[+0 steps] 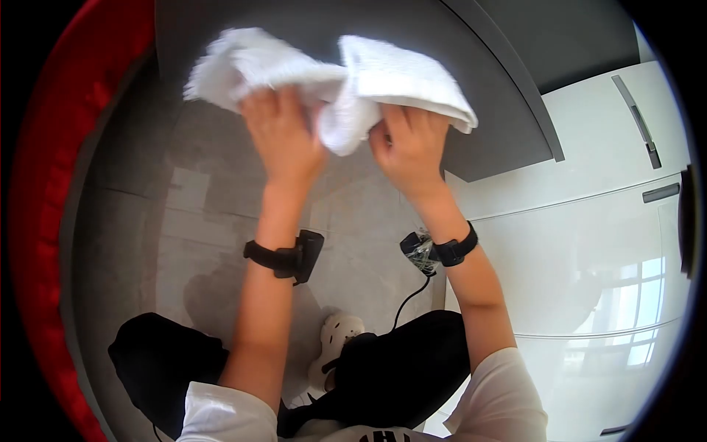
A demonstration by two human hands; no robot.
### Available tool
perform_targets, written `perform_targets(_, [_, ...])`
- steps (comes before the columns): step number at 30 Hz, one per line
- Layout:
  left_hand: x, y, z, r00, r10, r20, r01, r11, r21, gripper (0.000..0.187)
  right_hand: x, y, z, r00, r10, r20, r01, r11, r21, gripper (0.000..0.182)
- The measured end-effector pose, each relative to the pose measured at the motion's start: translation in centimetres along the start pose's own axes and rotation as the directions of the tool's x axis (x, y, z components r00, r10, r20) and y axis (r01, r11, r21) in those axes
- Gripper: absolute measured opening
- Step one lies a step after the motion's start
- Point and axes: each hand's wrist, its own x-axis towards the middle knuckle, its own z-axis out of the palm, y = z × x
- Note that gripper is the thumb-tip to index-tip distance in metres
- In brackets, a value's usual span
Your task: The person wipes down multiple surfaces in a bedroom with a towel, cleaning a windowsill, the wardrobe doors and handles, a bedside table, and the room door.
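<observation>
A white towel [401, 74] is bunched and folded between my two hands at the top of the view, its middle hanging down in a fold. My left hand [283, 132] grips its left part, with the fingers partly hidden in the cloth. The right part is held by my right hand [412, 147], fingers curled under the folded edge. Behind the towel is a dark grey panel [486, 110]. Both forearms are stretched forward, each with a black strap and device at the wrist.
Glossy white cabinet fronts [545, 272] with dark handles stand on the right. Grey floor tiles [221, 243] lie below, with a white shoe [339, 339] near my black-clothed legs. A black cable [409, 296] hangs from the right wrist device. Red material [44, 221] borders the left.
</observation>
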Motion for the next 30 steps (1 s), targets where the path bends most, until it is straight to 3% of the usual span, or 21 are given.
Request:
perform_targets(1, [0.5,-1.0,0.0,0.990,0.018,-0.139,-0.022,1.000,-0.022,0.065,-0.4,-0.3,0.5,0.999,-0.008,0.044,0.006,0.998,0.056,0.047])
perform_targets(2, [0.6,-1.3,-0.6,0.986,-0.055,-0.157,0.044,0.996,-0.072,0.075,-0.6,-0.8,0.8,0.997,-0.022,0.079,0.012,0.993,0.119,0.048])
perform_targets(4, [0.7,-3.3,-0.8,0.959,0.009,-0.282,-0.022,0.999,-0.046,0.076,0.4,-1.9,0.6,0.999,-0.033,0.026,0.027,0.979,0.204,0.047])
perform_targets(6, [-1.5,-11.0,-0.4,0.986,-0.155,0.057,0.164,0.896,-0.412,0.076,1.4,-2.5,0.0,0.997,-0.041,-0.059,0.055,0.961,0.270,0.045])
perform_targets(8, [-2.7,-10.5,-1.6,0.976,-0.194,0.103,0.219,0.847,-0.485,0.077,2.0,-3.2,-1.2,0.987,-0.022,-0.158,0.071,0.947,0.312,0.043])
perform_targets(11, [-3.5,-1.1,-0.4,0.976,-0.090,-0.198,0.030,0.957,-0.287,0.077,2.4,-2.6,-1.7,0.958,0.017,-0.286,0.061,0.963,0.261,0.043])
perform_targets(12, [-3.0,0.7,-1.4,0.971,-0.013,-0.237,-0.044,0.971,-0.234,0.077,2.2,-2.3,-1.6,0.950,0.034,-0.311,0.036,0.975,0.217,0.044])
perform_targets(13, [-3.1,1.7,-1.9,0.963,0.135,-0.231,-0.154,0.986,-0.069,0.078,1.6,-2.1,-1.8,0.950,0.020,-0.313,0.029,0.988,0.150,0.045])
perform_targets(16, [-3.0,4.1,-2.0,0.995,0.011,-0.104,-0.038,0.965,-0.260,0.073,1.2,-0.8,-1.8,0.933,-0.052,-0.357,0.057,0.998,0.004,0.037])
perform_targets(18, [-4.0,2.8,-1.0,0.994,-0.012,-0.105,-0.013,0.970,-0.242,0.063,0.1,0.4,-1.1,0.927,-0.074,-0.368,0.048,0.996,-0.081,0.033])
perform_targets(20, [-4.6,1.3,-0.6,0.996,-0.039,-0.086,0.024,0.984,-0.174,0.057,-0.7,1.2,-0.8,0.941,-0.114,-0.318,0.065,0.985,-0.160,0.032])
perform_targets(21, [-4.3,1.0,-0.3,0.985,-0.015,-0.169,-0.011,0.989,-0.147,0.053,-0.8,1.3,-0.4,0.930,-0.116,-0.348,0.064,0.985,-0.158,0.033])
perform_targets(25, [-1.7,1.9,-0.7,0.982,-0.051,-0.183,0.025,0.990,-0.140,0.042,-0.1,0.5,0.2,0.984,-0.083,-0.158,0.064,0.991,-0.119,0.037])
perform_targets(28, [-1.2,3.2,0.3,0.985,-0.091,-0.144,0.063,0.981,-0.185,0.038,-0.2,-0.9,0.3,0.997,-0.062,0.045,0.062,0.998,0.007,0.034])
perform_targets(30, [-1.0,4.1,0.5,0.980,-0.167,-0.111,0.143,0.970,-0.195,0.038,0.1,-1.1,0.8,0.998,-0.053,0.041,0.049,0.993,0.107,0.033])
